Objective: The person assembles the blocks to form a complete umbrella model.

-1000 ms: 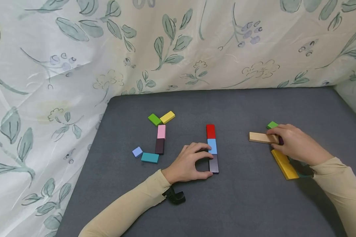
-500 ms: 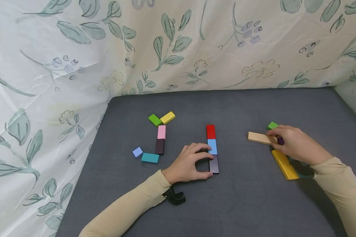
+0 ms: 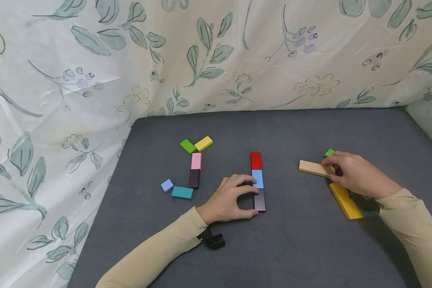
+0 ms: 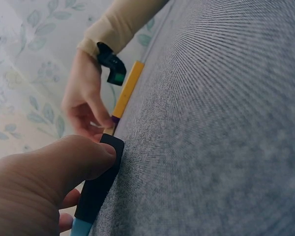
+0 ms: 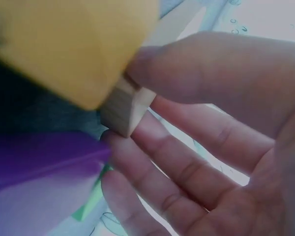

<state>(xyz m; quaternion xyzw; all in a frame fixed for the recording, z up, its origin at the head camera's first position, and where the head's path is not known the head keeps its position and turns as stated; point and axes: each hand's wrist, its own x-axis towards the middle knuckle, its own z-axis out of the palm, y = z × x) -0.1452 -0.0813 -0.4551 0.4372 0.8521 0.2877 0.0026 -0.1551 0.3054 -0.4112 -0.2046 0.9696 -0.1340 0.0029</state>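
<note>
Plank of pale, unpainted wood (image 3: 311, 167) lies level or nearly so at the right of the table (image 3: 291, 248), its long axis running crosswise, the free left end a little farther from the person and aimed towards the straight row of coloured blocks. The right hand (image 3: 358, 172) pinches its other end between thumb and curled fingers, which cover that end in the head view; whether the plank touches the table I cannot tell. The long yellow wooden bar (image 3: 345, 202) slants just on the near side of that hand, pointing away and to the left. A dark purple block (image 3: 339, 171) shows only as a sliver beside the fingers, a green block (image 3: 329, 153) is partly covered beyond them, and a teal piece (image 3: 370, 214) is mostly hidden by the sleeve. From the right wrist, the yellow and purple shapes are blurred and cut off.

The left hand (image 3: 228, 200) curves in a wide C, thumb on the near end of the grey-violet rectangular block (image 3: 261, 201) and a fingertip farther up it. Beyond follow a light-blue block (image 3: 259, 179) and a red block (image 3: 256, 161), end to end, their long axes pointing away.
</note>
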